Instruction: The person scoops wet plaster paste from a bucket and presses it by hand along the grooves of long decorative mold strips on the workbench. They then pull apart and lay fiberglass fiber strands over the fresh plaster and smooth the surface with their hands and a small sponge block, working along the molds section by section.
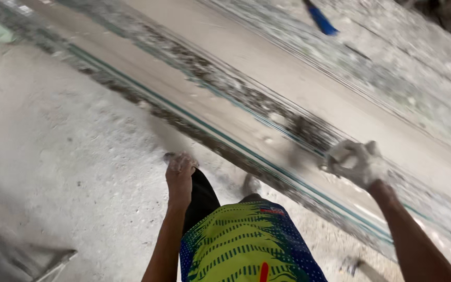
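Your left hand (179, 169) reaches straight out, fingers curled shut on the near edge of the long pale slab (309, 99). Your right hand (356, 163), dust-caked, grips that edge farther right, fingers closed.

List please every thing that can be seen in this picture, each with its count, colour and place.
long panel: one, pale grey with thin green stripes, runs diagonally from upper left to lower right
floor: one, grey and dusty, left half
blue object: one, top edge, blurred
shorts: one, yellow-green and blue, bottom centre
left hand: one, dusty, at the panel's near edge
right hand: one, white with dust, on the panel
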